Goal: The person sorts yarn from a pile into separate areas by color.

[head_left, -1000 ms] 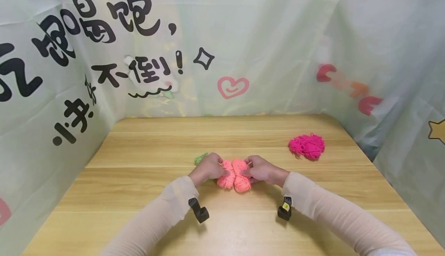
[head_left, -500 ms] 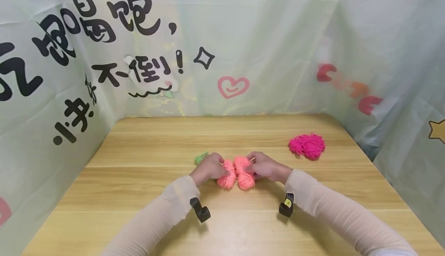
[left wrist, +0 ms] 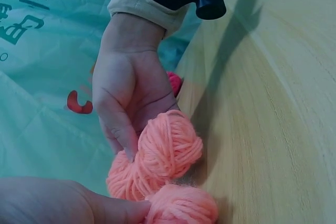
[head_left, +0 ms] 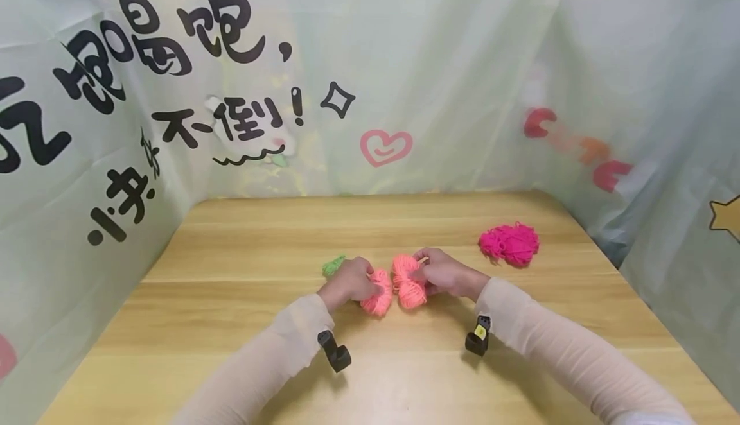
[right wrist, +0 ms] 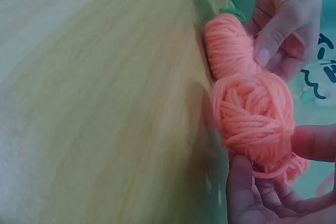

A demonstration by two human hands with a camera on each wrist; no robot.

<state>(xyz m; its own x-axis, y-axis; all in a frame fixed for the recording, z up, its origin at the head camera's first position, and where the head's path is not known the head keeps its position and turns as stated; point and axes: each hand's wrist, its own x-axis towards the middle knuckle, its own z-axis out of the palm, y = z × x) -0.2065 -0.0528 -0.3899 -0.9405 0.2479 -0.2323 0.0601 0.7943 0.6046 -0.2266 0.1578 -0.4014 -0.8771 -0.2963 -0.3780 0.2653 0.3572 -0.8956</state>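
My forearms, in beige sleeves (head_left: 254, 361), converge from both near corners toward the middle of the wooden tabletop (head_left: 393, 380), palms facing inward. My left hand (head_left: 348, 278) grips the left coral yarn bundle (head_left: 380, 296) at its outer side, thumb laid along the near face. My right hand (head_left: 445, 271) grasps the right coral yarn bundle (head_left: 406, 282) with thumb pressed into its narrow waist and fingers curled around the outer side. The bundles sit side by side between my hands. Green yarn (head_left: 333, 266) lies just beyond my left hand; magenta yarn (head_left: 510, 245) lies apart, far right.
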